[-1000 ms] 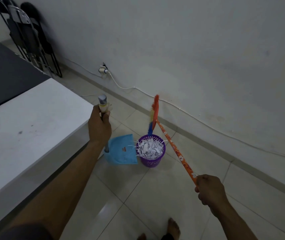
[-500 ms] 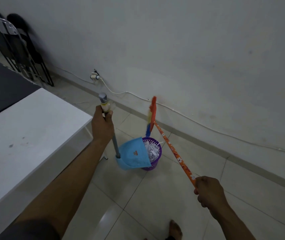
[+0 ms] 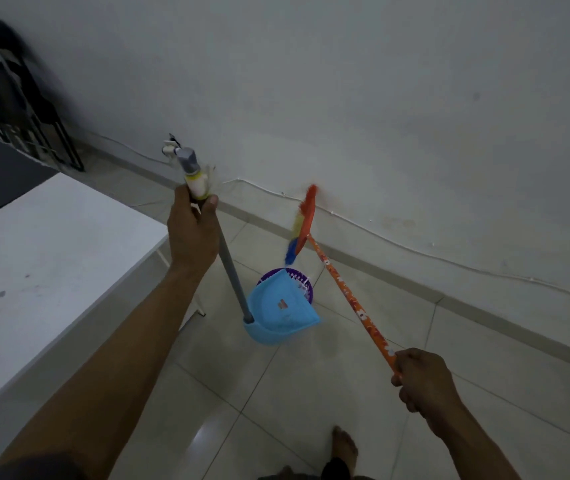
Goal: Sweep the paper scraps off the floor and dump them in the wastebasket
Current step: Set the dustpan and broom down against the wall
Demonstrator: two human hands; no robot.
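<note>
Paper scraps [image 3: 302, 283] in purple wastebasket [image 3: 310, 295]

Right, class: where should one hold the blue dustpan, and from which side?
Grip the dustpan by the upper end of its grey pole, from the near side: the pole slants up toward the person, where the left hand wraps it.
</note>
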